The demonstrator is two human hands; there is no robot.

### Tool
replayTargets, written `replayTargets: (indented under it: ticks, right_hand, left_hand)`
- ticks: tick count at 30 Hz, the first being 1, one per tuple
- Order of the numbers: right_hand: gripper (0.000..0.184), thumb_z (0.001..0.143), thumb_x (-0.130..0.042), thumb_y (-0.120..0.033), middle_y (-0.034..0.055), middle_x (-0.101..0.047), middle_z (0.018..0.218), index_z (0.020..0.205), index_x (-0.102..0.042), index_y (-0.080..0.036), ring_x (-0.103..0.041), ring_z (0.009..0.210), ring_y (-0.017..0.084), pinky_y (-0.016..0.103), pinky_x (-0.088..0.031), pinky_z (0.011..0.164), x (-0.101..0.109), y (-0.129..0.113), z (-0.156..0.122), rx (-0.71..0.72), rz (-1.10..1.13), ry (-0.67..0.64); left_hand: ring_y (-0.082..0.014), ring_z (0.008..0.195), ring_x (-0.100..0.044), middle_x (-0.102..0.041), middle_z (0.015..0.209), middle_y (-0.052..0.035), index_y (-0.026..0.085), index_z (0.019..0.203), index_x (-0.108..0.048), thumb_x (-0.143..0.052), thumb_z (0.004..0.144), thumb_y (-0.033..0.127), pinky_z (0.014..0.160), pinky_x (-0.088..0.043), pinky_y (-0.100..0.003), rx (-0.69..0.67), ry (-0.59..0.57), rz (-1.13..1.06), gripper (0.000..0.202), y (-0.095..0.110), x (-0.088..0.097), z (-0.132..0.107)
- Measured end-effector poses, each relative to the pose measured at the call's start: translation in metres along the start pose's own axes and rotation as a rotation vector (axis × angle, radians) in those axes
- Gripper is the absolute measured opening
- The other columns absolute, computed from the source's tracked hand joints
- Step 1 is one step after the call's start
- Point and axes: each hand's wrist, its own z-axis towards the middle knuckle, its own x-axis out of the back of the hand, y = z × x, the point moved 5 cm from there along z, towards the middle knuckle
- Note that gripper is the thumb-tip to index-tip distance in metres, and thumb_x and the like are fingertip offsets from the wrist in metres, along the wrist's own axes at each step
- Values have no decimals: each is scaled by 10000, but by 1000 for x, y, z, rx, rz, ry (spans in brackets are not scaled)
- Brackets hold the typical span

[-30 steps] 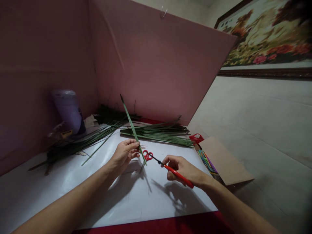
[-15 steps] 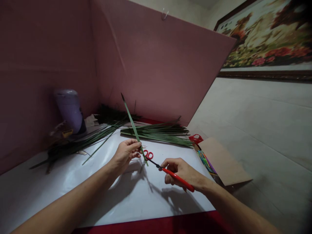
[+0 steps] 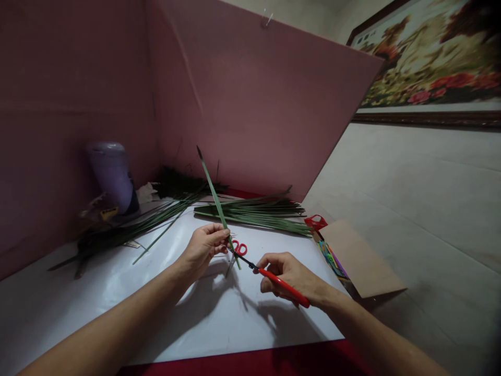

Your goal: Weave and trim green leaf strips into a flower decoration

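Observation:
My left hand [image 3: 205, 244] pinches a long green leaf strip [image 3: 212, 188] between thumb and fingers. The strip stands slanted, its dark tip up and its lower end below my fingers. In my right hand [image 3: 291, 277] are red-handled shears [image 3: 279, 283], their dark narrow blades pointing left and meeting the strip just under my left fingers. Whether the blades have closed on it is too small to tell. Behind the blades, a pair of scissors with red finger loops [image 3: 239, 247] lies on the white table cover [image 3: 164, 303].
A bundle of green leaf strips [image 3: 254, 215] lies at the back, another pile [image 3: 136, 230] at the left. A purple container [image 3: 113, 175] stands back left. On the right is an open cardboard box [image 3: 360, 261] with colourful items. A pink panel [image 3: 250, 104] rises behind.
The shears' blades have moved slightly left, reaching further across the lower part of the leaf strip. My left hand still holds the strip, nearly in the same place.

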Motion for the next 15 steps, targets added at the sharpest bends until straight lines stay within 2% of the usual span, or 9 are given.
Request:
replayTargets:
  ticks: [6,15]
  right_hand:
    - [260,618,-713,-305,-20,-569,542,796,-607,-148,-327,368,37,179,-222,349,0,1,2,11,50,-32]
    - [221,605,-723,-290,-52,-506,498,754,-631,-155,-340,407,53,189,-233,383,3,5,7,1,-77,0]
  left_hand:
    - [-100,513,-556,-603,589,-19,114,665,-595,-747,612,229,516,-426,-221,9,-2,29,197,0,-1,1]
    - [-93,499,-539,-590,563,-6,118,618,-602,-752,606,218,536,-417,-227,20,-32,48,181,-2,-1,2]
